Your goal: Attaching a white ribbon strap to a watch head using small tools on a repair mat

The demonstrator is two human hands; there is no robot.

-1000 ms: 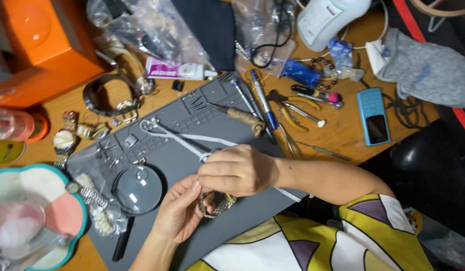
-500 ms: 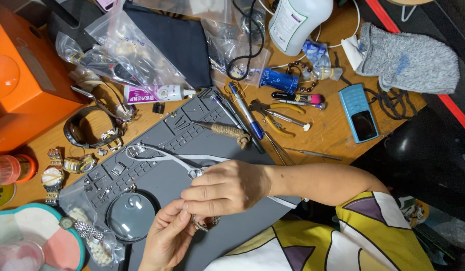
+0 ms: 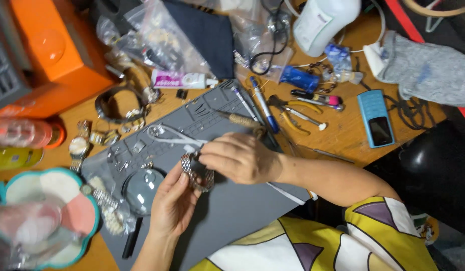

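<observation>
Wooden table (image 3: 343, 135), grey work mat (image 3: 227, 216), blue phone (image 3: 375, 118)

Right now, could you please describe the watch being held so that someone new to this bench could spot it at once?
Start at the grey work mat in the middle of the wooden bench. Above its centre, the left hand and right hand meet around a silver metal-link watch. Unlike the other watches lying left of the mat by the magnifying glass, it alone is lifted and gripped.

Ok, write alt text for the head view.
Both hands, left hand and right hand, hold a metal-banded wristwatch over a grey work mat. A magnifying glass, pliers, a blue phone and an orange box lie around on the wooden desk.
</observation>
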